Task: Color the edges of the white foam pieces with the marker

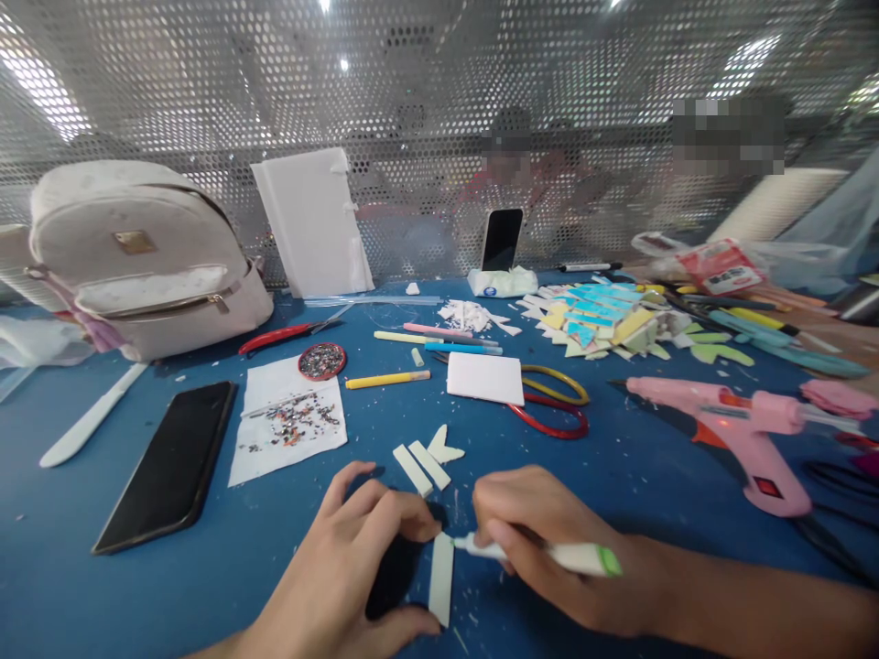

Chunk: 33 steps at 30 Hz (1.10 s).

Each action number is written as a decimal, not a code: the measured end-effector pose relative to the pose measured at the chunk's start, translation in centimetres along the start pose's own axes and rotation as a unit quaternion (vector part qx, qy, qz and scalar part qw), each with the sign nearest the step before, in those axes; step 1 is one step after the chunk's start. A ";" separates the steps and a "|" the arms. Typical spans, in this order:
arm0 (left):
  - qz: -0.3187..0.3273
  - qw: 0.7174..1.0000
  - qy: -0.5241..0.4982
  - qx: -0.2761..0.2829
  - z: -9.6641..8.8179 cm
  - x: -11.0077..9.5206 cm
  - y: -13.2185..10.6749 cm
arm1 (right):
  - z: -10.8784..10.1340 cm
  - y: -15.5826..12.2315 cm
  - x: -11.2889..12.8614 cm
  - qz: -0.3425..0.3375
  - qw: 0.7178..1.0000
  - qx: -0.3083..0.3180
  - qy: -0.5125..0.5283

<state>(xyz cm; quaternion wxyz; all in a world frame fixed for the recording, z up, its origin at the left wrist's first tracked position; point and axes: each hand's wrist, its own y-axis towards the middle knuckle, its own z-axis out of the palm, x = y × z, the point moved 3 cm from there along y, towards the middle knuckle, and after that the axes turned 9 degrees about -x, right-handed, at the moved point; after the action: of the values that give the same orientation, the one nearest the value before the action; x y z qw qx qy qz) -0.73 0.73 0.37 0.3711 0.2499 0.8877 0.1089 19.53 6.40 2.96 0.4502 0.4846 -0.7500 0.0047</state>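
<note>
A narrow pale green strip lies on the blue table at the front. My left hand holds it, index finger at its far end and thumb at its near end. In my right hand is a white marker with a green end, its tip touching the strip's upper right edge. Just beyond the hands lie two more pale strips and a small V-shaped pale piece. Green marker caps and pens are farther off: a yellow marker and a blue marker.
Scissors with red and yellow handles lie partly under a white block. A pink glue gun sits right, a black phone left beside a paper with scraps. Cut pieces, a backpack and a propped phone stand behind.
</note>
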 end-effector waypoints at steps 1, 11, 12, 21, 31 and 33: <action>0.001 1.000 0.000 0.001 0.0 0.0 0.0 | 0.0 0.0 0.0 0.001 1.000 0.001 0.002; -0.001 1.000 -0.001 -0.005 0.1 0.0 0.1 | -0.2 0.1 0.2 0.016 1.000 0.004 0.019; 0.000 1.000 0.000 -0.006 0.1 0.0 0.1 | -0.2 0.1 0.3 0.012 1.000 0.005 0.016; -0.011 1.000 0.004 0.010 0.2 0.1 0.0 | -0.4 0.0 0.4 0.027 1.000 -0.012 -0.001; -0.005 1.000 0.020 0.001 0.0 0.0 0.0 | -0.1 -0.2 0.3 0.009 1.000 0.002 0.007; -0.005 1.000 0.021 0.001 0.0 0.0 0.0 | -0.1 -0.2 0.3 0.007 1.000 -0.001 0.001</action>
<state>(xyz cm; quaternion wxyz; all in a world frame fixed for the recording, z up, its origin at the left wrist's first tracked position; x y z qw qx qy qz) -0.70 0.76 0.40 0.3526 0.2434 0.8967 0.1114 19.71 6.15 3.17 0.4517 0.4791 -0.7526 0.0079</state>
